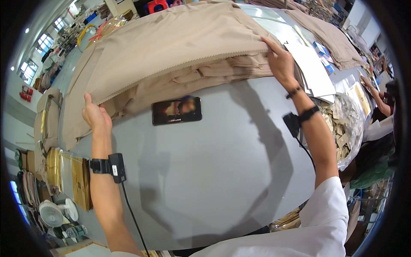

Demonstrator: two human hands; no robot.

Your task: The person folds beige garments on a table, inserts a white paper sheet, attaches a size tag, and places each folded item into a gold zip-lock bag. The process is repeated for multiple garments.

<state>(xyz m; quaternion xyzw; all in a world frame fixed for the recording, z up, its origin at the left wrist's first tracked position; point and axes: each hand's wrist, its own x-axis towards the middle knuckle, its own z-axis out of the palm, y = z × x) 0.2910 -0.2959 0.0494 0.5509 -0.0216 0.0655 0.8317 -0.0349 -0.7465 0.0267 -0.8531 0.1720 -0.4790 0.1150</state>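
Beige fabric with a zigzag-cut edge lies over a stack of folded beige fabric across the far side of the grey table. My left hand grips the near left corner of the top layer, thumb above the cloth. On the right, my right hand pinches the other end of the same edge, which is lifted a little off the layers beneath. A smartphone with its screen lit lies on the table just in front of the stack. Both wrists wear black straps with small cabled devices.
White paper sheets and small blue boxes lie right of the stack. A clear plastic bag of tags sits at the right edge. Packaged gold-coloured bags and a white fan are at left. Another person's hand is far right.
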